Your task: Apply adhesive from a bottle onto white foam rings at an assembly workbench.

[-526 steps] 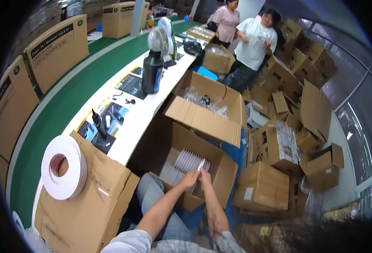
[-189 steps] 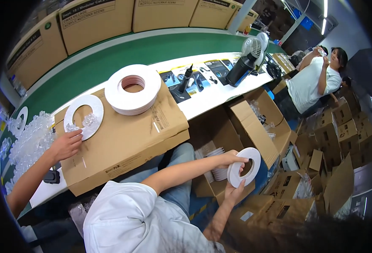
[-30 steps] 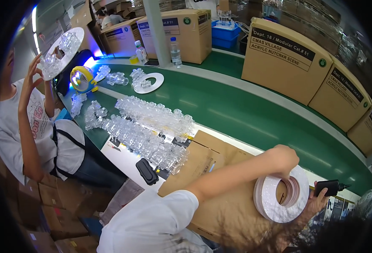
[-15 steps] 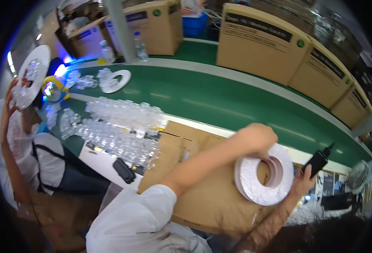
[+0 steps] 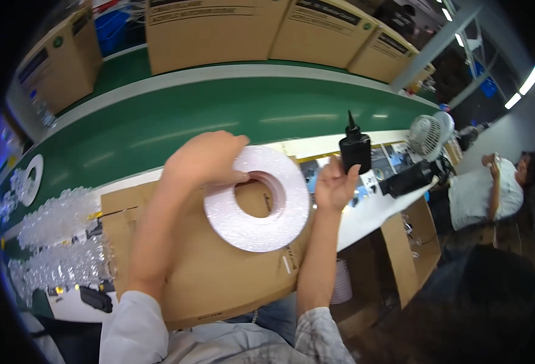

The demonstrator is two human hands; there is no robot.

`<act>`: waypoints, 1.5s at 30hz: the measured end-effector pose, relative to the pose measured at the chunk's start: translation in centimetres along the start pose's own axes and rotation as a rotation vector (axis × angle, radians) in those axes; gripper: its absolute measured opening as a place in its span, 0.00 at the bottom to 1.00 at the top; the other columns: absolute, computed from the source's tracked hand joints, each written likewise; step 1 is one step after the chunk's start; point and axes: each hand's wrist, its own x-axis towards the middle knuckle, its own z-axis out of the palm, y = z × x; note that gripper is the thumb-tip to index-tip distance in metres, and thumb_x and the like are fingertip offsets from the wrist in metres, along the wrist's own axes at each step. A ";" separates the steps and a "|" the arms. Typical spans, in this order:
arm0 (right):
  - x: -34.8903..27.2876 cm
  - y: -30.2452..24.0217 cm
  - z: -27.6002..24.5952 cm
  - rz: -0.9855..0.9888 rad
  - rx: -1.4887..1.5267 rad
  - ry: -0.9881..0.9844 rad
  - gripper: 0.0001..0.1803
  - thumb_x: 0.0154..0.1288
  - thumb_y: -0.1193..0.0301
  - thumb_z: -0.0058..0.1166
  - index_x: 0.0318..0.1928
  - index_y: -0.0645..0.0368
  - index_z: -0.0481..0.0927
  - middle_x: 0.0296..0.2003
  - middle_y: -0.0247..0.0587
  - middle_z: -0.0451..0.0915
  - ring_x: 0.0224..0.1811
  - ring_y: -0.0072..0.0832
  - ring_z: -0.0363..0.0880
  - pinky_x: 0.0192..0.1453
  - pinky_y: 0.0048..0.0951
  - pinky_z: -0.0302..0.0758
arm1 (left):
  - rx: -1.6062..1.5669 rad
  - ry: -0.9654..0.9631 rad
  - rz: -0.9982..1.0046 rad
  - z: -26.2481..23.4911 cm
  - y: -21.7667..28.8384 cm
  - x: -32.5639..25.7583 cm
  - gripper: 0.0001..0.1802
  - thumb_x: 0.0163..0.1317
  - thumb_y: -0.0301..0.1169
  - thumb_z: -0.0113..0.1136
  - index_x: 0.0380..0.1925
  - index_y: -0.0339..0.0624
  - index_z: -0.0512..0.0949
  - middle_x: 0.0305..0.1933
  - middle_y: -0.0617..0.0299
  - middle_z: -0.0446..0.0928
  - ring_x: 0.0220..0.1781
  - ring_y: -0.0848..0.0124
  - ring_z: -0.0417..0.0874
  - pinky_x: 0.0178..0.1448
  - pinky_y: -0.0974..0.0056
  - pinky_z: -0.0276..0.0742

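Observation:
A thick white ring (image 5: 291, 209), which looks like several flat rings stacked, lies on a flat brown cardboard sheet (image 5: 203, 273) in front of me. My left hand (image 5: 210, 159) is closed on its upper left part, with the fingertips at the rim and at the central hole. To the right of the ring, my right hand (image 5: 335, 187) holds a black squeeze bottle (image 5: 355, 153) by its lower end. The bottle is upright, its thin pointed nozzle facing up.
Clear bubble packaging (image 5: 67, 264) covers the left side, with a black case (image 5: 96, 299) below it. A green conveyor (image 5: 219, 115) runs behind, backed by cardboard boxes (image 5: 322, 33). At right are a fan (image 5: 426, 136), a black object (image 5: 410, 179), an open carton (image 5: 416, 242) and a person (image 5: 491, 188).
The view has swung to the right. The black bottle has gone from tilted to upright in my right hand. My left hand stays at the ring's upper left edge.

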 end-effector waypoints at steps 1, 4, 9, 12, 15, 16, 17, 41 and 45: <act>-0.2 0.6 0.6 0.027 0.072 -0.009 0.27 0.66 0.55 0.58 0.52 0.64 0.72 0.37 0.35 0.77 0.25 0.17 0.60 0.22 0.16 0.57 | -0.005 0.002 0.024 -0.1 -0.3 -0.3 0.29 0.48 0.41 0.69 0.49 0.36 0.79 0.45 0.44 0.80 0.50 0.49 0.79 0.57 0.54 0.74; -0.1 1.3 1.0 0.045 0.207 0.038 0.29 0.65 0.50 0.57 0.51 0.66 0.74 0.43 0.38 0.81 0.22 0.16 0.62 0.21 0.16 0.58 | 0.021 -0.017 0.041 0.2 -0.8 -0.5 0.30 0.47 0.39 0.70 0.50 0.38 0.79 0.48 0.46 0.79 0.53 0.51 0.78 0.59 0.55 0.73; 0.2 0.4 0.7 -0.015 0.278 -0.041 0.21 0.66 0.67 0.60 0.53 0.67 0.70 0.37 0.38 0.74 0.23 0.17 0.60 0.20 0.15 0.59 | -0.078 0.091 0.174 1.1 -0.5 0.3 0.29 0.47 0.35 0.70 0.52 0.42 0.78 0.50 0.50 0.77 0.53 0.54 0.78 0.59 0.57 0.74; 0.2 1.1 2.5 -0.081 0.152 -0.074 0.21 0.65 0.68 0.61 0.52 0.66 0.69 0.35 0.35 0.72 0.24 0.17 0.60 0.21 0.14 0.59 | -0.086 0.119 0.156 0.9 -0.6 -0.4 0.30 0.46 0.35 0.71 0.52 0.41 0.78 0.51 0.50 0.77 0.55 0.54 0.77 0.60 0.57 0.73; 0.1 0.5 2.3 -0.010 0.126 -0.073 0.22 0.63 0.65 0.61 0.50 0.66 0.70 0.34 0.35 0.72 0.23 0.16 0.59 0.21 0.14 0.57 | -0.039 0.043 0.098 0.1 -0.4 -0.5 0.31 0.45 0.35 0.72 0.52 0.40 0.78 0.53 0.50 0.77 0.56 0.54 0.76 0.61 0.57 0.72; -0.1 0.4 2.4 0.004 0.099 -0.047 0.22 0.63 0.64 0.60 0.50 0.66 0.71 0.33 0.35 0.73 0.22 0.16 0.59 0.20 0.14 0.57 | -0.012 -0.012 0.088 -0.2 -0.4 -0.5 0.31 0.45 0.34 0.72 0.52 0.41 0.78 0.52 0.50 0.77 0.56 0.54 0.76 0.60 0.57 0.72; -0.2 0.3 2.4 0.016 0.079 -0.044 0.23 0.64 0.60 0.57 0.50 0.66 0.72 0.35 0.38 0.76 0.21 0.15 0.58 0.19 0.14 0.57 | -0.011 -0.014 0.071 -0.3 -0.4 -0.4 0.31 0.45 0.34 0.72 0.52 0.41 0.78 0.52 0.50 0.77 0.56 0.54 0.76 0.60 0.57 0.72; -1.0 0.7 3.4 -0.104 -0.244 0.030 0.33 0.66 0.48 0.54 0.62 0.57 0.64 0.40 0.47 0.80 0.27 0.20 0.76 0.15 0.13 0.65 | -0.100 0.057 0.275 1.1 -1.2 0.3 0.23 0.47 0.32 0.70 0.47 0.41 0.81 0.47 0.51 0.77 0.51 0.54 0.79 0.55 0.55 0.75; -1.7 1.0 3.7 -0.156 -0.351 -0.148 0.28 0.64 0.58 0.58 0.58 0.61 0.67 0.38 0.45 0.79 0.30 0.25 0.79 0.20 0.17 0.72 | -0.075 0.044 0.272 1.1 -1.1 0.4 0.23 0.47 0.31 0.70 0.46 0.42 0.81 0.46 0.51 0.77 0.50 0.54 0.79 0.54 0.54 0.76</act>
